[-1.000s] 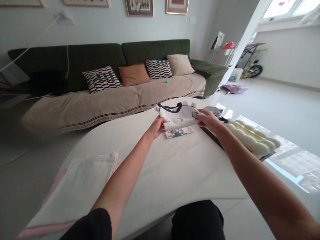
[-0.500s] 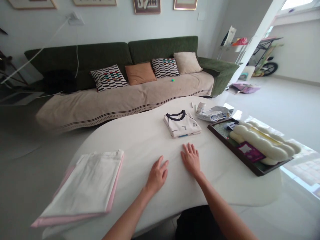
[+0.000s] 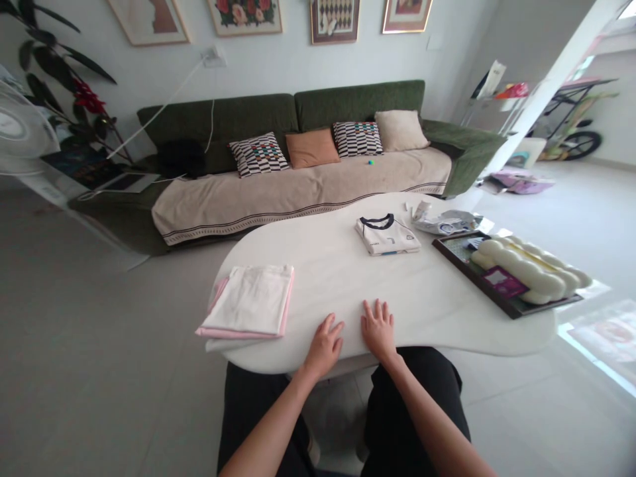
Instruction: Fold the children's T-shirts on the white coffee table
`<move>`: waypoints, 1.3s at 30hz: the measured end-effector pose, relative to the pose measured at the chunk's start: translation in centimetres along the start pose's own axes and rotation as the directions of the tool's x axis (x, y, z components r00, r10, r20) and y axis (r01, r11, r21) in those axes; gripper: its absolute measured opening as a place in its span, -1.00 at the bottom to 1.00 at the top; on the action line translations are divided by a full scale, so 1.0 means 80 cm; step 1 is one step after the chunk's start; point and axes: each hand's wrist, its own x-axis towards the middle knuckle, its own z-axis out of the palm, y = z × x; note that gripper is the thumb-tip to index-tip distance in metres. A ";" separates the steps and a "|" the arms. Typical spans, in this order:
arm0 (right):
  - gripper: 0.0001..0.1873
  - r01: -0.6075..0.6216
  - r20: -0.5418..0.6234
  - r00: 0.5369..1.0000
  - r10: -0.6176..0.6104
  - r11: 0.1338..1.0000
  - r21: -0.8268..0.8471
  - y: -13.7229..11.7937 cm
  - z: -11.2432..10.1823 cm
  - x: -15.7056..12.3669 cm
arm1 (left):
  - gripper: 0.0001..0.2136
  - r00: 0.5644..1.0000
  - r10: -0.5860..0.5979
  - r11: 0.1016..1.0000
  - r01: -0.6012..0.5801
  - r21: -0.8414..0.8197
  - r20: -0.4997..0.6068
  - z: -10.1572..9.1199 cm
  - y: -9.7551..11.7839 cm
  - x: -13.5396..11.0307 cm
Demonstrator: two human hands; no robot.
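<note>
My left hand and my right hand lie flat and open on the near edge of the white table, fingers stretched out, holding nothing. A folded white shirt with a dark collar rests on a small stack near the table's far side, well beyond both hands. A folded white and pink cloth pile sits at the table's left end, to the left of my left hand.
A dark tray carrying a cream, bumpy cushion-like thing stands at the table's right end, with crumpled packets behind it. A green sofa with several cushions lies beyond the table. A fan and a plant stand at the left.
My hands let go of the folded shirt on the stack and drew back to the table's near edge. The view has pulled back and now takes in more of the room.
</note>
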 end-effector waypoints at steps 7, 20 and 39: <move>-0.51 0.064 0.048 0.997 -0.065 0.998 0.025 -0.009 -0.007 -0.067 | -0.67 0.987 0.076 0.997 -0.072 -0.035 0.141 -0.062 -0.034 -0.062; -0.53 0.122 0.011 0.992 -0.123 0.991 0.049 -0.006 -0.011 -0.084 | -0.60 0.819 -0.532 0.736 0.573 0.361 -0.214 -0.247 -0.213 -0.010; -0.52 0.135 0.012 0.991 -0.135 0.990 0.040 -0.005 -0.008 -0.083 | -0.85 0.707 -0.578 0.677 0.694 0.245 -0.407 -0.264 -0.219 0.042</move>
